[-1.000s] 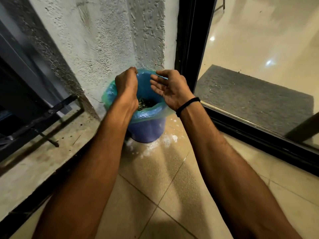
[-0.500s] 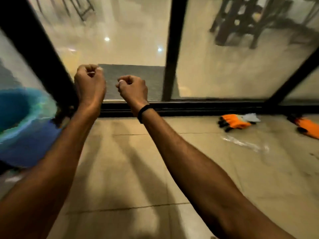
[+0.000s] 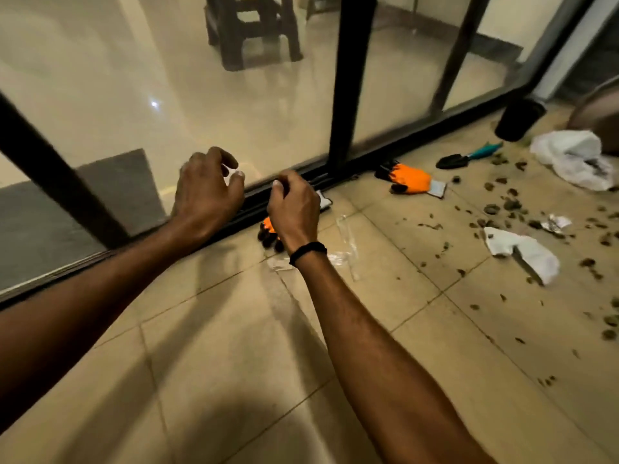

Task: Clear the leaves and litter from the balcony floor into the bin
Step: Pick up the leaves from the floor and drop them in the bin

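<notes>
Dry leaves lie scattered over the tiled balcony floor on the right. Among them are a crumpled white paper, a small foil scrap and a clear plastic wrapper. My left hand hovers in front of the glass door with loosely curled, spread fingers and holds nothing. My right hand, with a black band at the wrist, hangs beside it with fingers curled in, nothing in it. The bin is out of view.
An orange glove lies by the door track; a second orange glove shows partly under my right hand. A teal-handled trowel, a dark cylinder and a white plastic bag sit far right. The glass sliding door bounds the far side.
The view swung right, from the blue bin in the corner to the littered floor. Both hands left the bin rim; the left has since loosened from a fist.
</notes>
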The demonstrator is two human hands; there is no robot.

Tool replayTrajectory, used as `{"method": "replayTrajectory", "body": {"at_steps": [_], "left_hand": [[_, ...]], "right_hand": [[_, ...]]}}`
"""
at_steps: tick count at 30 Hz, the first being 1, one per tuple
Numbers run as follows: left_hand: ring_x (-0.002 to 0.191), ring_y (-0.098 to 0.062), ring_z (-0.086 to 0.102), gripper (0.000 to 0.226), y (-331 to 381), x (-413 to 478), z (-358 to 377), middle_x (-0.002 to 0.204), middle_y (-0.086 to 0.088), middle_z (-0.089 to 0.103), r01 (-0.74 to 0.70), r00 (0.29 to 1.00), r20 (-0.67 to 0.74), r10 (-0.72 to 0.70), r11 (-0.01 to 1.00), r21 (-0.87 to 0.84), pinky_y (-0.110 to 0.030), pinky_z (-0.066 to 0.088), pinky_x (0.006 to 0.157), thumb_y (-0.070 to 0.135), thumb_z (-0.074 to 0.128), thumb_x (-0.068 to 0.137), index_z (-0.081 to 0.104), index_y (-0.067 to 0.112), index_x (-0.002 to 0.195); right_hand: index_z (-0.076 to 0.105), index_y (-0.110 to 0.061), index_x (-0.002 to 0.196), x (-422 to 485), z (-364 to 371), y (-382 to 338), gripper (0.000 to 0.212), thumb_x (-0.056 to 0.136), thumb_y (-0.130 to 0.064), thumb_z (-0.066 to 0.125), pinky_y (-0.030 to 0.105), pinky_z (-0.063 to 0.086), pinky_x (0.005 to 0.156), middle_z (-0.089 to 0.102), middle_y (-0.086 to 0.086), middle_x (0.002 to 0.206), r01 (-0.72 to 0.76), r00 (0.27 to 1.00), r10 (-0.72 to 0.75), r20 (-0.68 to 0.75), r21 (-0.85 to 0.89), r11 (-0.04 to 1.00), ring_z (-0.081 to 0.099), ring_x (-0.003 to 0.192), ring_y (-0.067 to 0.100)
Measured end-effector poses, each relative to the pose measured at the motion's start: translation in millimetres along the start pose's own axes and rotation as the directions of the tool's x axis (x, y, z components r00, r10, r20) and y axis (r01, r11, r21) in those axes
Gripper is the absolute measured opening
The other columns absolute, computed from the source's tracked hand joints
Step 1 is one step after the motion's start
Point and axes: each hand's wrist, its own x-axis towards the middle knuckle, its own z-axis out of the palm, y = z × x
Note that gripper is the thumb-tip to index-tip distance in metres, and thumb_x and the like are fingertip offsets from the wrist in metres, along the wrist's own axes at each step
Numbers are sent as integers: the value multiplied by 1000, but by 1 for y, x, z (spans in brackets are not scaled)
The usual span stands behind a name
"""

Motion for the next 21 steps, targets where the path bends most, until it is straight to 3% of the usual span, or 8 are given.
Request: {"method": "replayTrajectory", "body": {"at_steps": [6,9,13,17,21], "left_hand": [[100,-33,55,27,85,28,96,101,-14,63,-70,984,164,66,997,18,-38,39,78,29,59,90,59,14,113],[99,-31,54,27,124,27,130,101,-13,61,-137,963,238,125,990,32,-35,36,75,28,59,89,58,13,112],[102,-23,52,30,184,14,172,105,-6,58,-237,908,352,229,971,-19,-37,40,83,27,62,91,58,12,116],[105,-24,54,31,232,-3,222,110,-8,61,-281,860,423,284,957,-71,-38,43,83,30,63,91,59,14,118],[110,-31,57,32,271,-20,279,113,-15,65,-163,858,467,214,976,-148,-37,43,84,22,64,90,60,7,119]], "right_hand": [[68,-11,113,43,-81,67,23,95,-17,55,32,44,89,70,11,109,-92,987,87,-138,-24,995,61,106,27],[66,-11,117,60,-128,94,25,96,-17,53,35,44,92,68,12,112,-146,963,136,-235,-25,989,59,108,26],[65,-8,119,62,-194,131,26,98,-16,52,35,43,87,67,14,110,-217,913,189,-362,-39,975,59,106,30],[61,-7,124,45,-239,155,28,99,-18,54,34,42,90,65,15,115,-276,899,225,-376,-89,957,57,110,29],[59,-7,130,30,-273,188,37,96,-22,60,37,43,95,64,15,120,-311,912,238,-333,-188,932,55,115,30]]}}
